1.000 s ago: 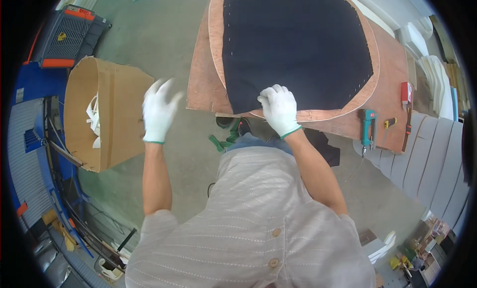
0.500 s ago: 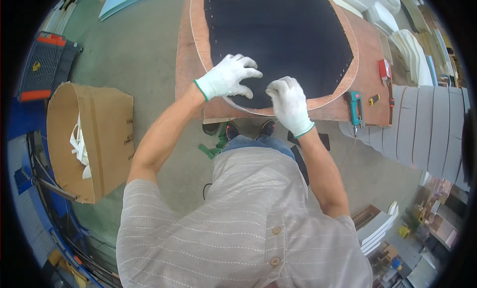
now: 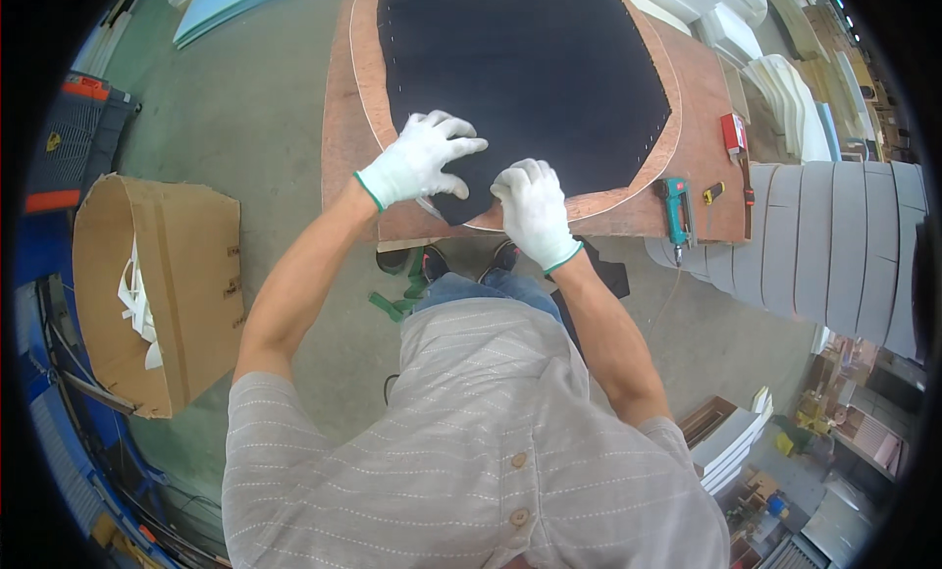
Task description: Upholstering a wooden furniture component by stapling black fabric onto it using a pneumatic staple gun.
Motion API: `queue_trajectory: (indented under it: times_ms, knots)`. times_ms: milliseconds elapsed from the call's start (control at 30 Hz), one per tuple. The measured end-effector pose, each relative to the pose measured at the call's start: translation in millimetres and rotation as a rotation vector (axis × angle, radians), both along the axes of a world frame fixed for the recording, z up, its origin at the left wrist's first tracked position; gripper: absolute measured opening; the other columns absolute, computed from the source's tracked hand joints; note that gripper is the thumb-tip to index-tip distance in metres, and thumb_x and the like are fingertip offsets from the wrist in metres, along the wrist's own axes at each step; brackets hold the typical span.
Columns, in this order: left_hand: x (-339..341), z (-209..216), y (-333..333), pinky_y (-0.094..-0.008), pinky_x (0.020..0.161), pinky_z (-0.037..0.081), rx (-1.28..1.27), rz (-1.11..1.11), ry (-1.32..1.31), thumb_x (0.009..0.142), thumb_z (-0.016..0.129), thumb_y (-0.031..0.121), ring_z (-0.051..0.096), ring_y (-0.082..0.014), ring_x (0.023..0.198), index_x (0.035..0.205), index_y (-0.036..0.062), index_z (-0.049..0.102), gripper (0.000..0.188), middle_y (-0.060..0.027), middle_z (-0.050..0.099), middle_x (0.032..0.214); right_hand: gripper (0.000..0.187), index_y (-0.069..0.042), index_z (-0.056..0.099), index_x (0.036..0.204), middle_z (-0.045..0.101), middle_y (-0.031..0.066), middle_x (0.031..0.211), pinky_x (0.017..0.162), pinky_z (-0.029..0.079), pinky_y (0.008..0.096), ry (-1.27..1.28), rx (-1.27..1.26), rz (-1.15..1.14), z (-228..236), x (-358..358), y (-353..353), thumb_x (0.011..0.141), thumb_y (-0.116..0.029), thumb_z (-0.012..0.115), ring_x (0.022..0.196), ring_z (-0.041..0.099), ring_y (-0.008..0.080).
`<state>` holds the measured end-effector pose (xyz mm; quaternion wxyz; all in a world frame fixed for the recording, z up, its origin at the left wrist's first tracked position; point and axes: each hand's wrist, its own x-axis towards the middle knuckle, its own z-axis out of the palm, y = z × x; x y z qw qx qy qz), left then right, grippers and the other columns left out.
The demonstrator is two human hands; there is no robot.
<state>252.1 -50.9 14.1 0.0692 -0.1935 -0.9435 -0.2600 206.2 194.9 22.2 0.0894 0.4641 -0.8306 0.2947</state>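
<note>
My left hand (image 3: 422,159), in a white glove with a green cuff, lies over the near left edge of a black fabric sheet (image 3: 520,78). Its fingers are spread, with the thumb apart from them. Close to its right, my right hand (image 3: 533,211), gloved alike, is closed with curled fingers at the fabric's near edge. What its fingertips pinch, if anything, is hidden. Between the hands a corner of the fabric reaches toward me. Under the fabric is a shaped wooden panel (image 3: 666,147) with a pale rim, and small staples dot the fabric's sides.
The panel lies on a wooden table (image 3: 708,88). At the table's right are a teal staple gun (image 3: 675,214) with a hose, a yellow-and-black tool (image 3: 713,192) and a red box (image 3: 733,134). A cardboard box (image 3: 201,284) stands left; grey padded sheets (image 3: 814,245) lie right.
The view has shifted slightly, so the scene sits further left. Between my hands the fabric corner now hangs nearer to me, covering more of the pale rim. Both hands keep much the same pose.
</note>
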Motion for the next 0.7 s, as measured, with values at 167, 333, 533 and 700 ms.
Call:
queue_trajectory:
  times_ms: [167, 333, 533, 700]
  knots:
    - [-23.7, 3.2, -0.8, -0.0384, 0.08, 0.048, -0.024, -0.072, 0.296, 0.074, 0.081, 0.015, 0.063, -0.0237, 0.089, 0.1, 0.0148, 0.071, 0.028, -0.0023, 0.063, 0.091, 0.022, -0.009, 0.061, 0.099, 0.063, 0.0108, 0.099, 0.085, 0.047, 0.0451, 0.078, -0.052, 0.027, 21.0, -10.7, -0.5, 0.082, -0.005, 0.073, 0.093, 0.06, 0.0332]
    - [-23.2, -4.8, 4.3, -0.039, 0.073, 0.049, -0.02, -0.037, 0.416, 0.066, 0.079, 0.009, 0.064, -0.0255, 0.082, 0.09, 0.0139, 0.066, 0.028, -0.004, 0.06, 0.084, 0.054, -0.006, 0.062, 0.121, 0.065, 0.0144, 0.115, 0.095, 0.046, 0.0478, 0.121, 0.002, -0.075, 38.2, 1.9, -11.0, 0.077, -0.025, 0.086, 0.107, 0.062, 0.0348]
    - [1.2, -24.8, 18.3, -0.0403, 0.073, 0.046, -0.052, 0.11, 0.483, 0.076, 0.069, 0.01, 0.059, -0.0249, 0.079, 0.087, 0.0149, 0.061, 0.015, -0.0037, 0.057, 0.084, 0.016, -0.014, 0.065, 0.091, 0.065, 0.0043, 0.086, 0.073, 0.046, 0.0435, 0.19, 0.174, -0.084, -19.2, -6.0, -31.4, 0.077, -0.017, 0.072, 0.082, 0.065, 0.0252]
    - [59.2, -10.8, 56.0, -0.0472, 0.098, 0.051, 0.202, 0.609, 0.306, 0.076, 0.074, 0.008, 0.065, -0.0347, 0.105, 0.115, 0.0054, 0.063, 0.041, -0.0133, 0.067, 0.106, 0.007, -0.016, 0.061, 0.077, 0.059, 0.0027, 0.078, 0.067, 0.045, 0.042, 0.257, 0.104, -0.072, -17.6, 0.6, -28.6, 0.076, -0.013, 0.068, 0.075, 0.062, 0.0244]
